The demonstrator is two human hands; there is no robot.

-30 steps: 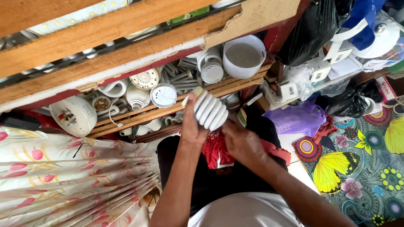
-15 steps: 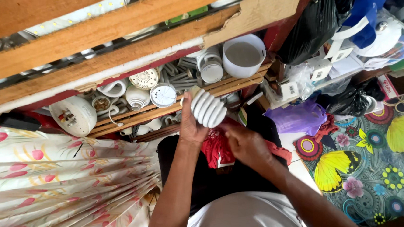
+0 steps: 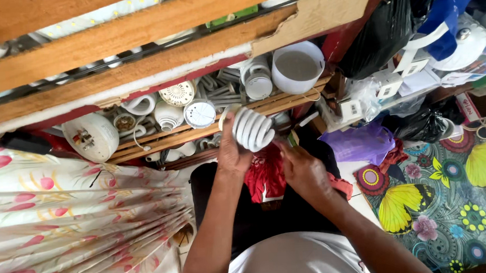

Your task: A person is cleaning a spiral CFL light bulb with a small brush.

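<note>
— What have you got in your left hand (image 3: 232, 154)?

— A white spiral lamp bulb (image 3: 252, 129). My fingers are wrapped round its lower end, so the coiled glass sticks up and away from my palm, tilted a little toward the wooden shelf (image 3: 159, 140). I hold it by the base, I think, because the coil is the fragile part and that way nothing presses on it.

— And your right hand (image 3: 304, 171)?

— Just beside the left, slightly below the bulb, fingers curled in close at the bulb's foot. It seems to pinch something small there, but I cannot tell what, or whether it grips at all; my own fingers hide it.

— What lies around your grip?

— Straight beyond the bulb the shelf is crowded with more lamp parts: a round white cap (image 3: 200, 113), a white cup-shaped housing (image 3: 297, 67). Under both hands, on my lap, a red cloth (image 3: 265, 174), likely there to catch small pieces. Off to the right of my right hand, a purple plastic bag (image 3: 358, 142).
</note>
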